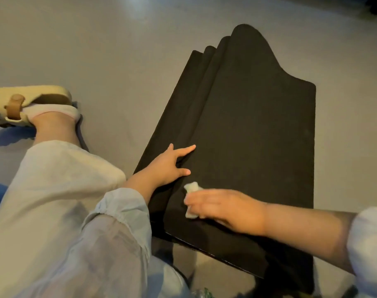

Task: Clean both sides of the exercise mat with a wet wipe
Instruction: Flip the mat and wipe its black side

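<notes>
Nearest to the camera is the person's bent leg in light trousers point(54, 211), which fills the lower left of the head view. A pale sleeve point(123, 211) lies over it. Further out on this side there is a foot in a beige sandal point(33, 104), resting on the grey floor point(97, 50).

The black exercise mat point(258, 125) lies on the floor in front of the person. It is folded in several layers, and its long axis runs away from the camera, from the near edge at the lower right to the rounded folds at the far end. The layers step down towards the left side.

The right hand point(226, 209) is on the near part of the mat and points to the left across it. Its fingers lie over a crumpled white wet wipe point(192, 198) and hold it against the mat; the frame is blurred here, so I cannot tell if the fingers curl around the wipe or only press it flat. The left hand point(170, 164) rests just beside, a little further from the camera, with fingers spread and straight on the edge of the top layer, holding nothing.

I judge that most of the surface not yet reached lies away from the wipe, along the long axis and to the right. The right hand is the nearer one for this stroke. The left hand lies close ahead of the wipe and may stand in the way.
</notes>
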`<move>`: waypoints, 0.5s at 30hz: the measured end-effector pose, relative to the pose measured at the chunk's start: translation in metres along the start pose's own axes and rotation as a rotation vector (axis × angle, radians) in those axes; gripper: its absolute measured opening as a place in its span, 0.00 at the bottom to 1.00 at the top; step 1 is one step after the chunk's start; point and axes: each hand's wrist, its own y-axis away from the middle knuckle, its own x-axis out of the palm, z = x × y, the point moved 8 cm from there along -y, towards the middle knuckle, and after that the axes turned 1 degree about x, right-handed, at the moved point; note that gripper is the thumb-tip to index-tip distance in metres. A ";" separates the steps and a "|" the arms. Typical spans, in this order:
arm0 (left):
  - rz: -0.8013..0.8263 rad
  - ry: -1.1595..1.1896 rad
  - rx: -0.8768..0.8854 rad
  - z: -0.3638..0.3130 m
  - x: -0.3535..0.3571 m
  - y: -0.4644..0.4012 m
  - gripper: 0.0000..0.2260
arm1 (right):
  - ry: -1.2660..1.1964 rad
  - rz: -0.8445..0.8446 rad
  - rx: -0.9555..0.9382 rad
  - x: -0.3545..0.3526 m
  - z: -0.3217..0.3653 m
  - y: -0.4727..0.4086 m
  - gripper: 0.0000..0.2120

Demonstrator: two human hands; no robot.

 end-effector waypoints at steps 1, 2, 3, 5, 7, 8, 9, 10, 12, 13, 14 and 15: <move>0.002 -0.018 -0.004 0.000 0.001 0.000 0.32 | 0.027 -0.105 0.076 -0.025 -0.019 -0.004 0.17; 0.006 -0.037 -0.015 0.001 0.001 -0.001 0.32 | 0.070 -0.202 0.166 -0.049 -0.043 -0.006 0.19; 0.011 -0.050 -0.024 0.001 0.002 -0.002 0.32 | 0.135 -0.293 0.258 -0.073 -0.066 -0.008 0.19; 0.017 -0.052 -0.028 0.001 0.003 -0.003 0.33 | 0.262 -0.422 0.450 -0.113 -0.110 -0.009 0.16; 0.013 -0.044 -0.027 0.002 0.003 -0.004 0.33 | 0.267 -0.386 0.702 -0.128 -0.153 -0.004 0.20; 0.010 -0.048 -0.030 0.003 0.004 -0.004 0.33 | 0.227 -0.327 0.854 -0.126 -0.173 0.002 0.26; 0.006 -0.059 -0.033 0.004 0.005 -0.004 0.33 | 0.190 -0.263 0.990 -0.121 -0.188 0.008 0.30; 0.001 -0.077 -0.034 0.005 0.006 -0.005 0.33 | 0.167 -0.221 1.079 -0.115 -0.198 0.013 0.32; -0.005 -0.128 -0.034 0.005 0.008 -0.006 0.33 | 0.150 -0.199 1.136 -0.106 -0.208 0.015 0.27; -0.004 -0.148 -0.034 0.005 0.010 -0.007 0.33 | 0.171 -0.211 1.123 -0.105 -0.207 0.014 0.24; -0.003 -0.162 -0.035 0.005 0.010 -0.008 0.33 | 0.196 -0.227 1.097 -0.104 -0.203 0.014 0.22; 0.001 -0.170 -0.037 0.005 0.011 -0.008 0.33 | 0.214 -0.236 1.065 -0.102 -0.198 0.014 0.22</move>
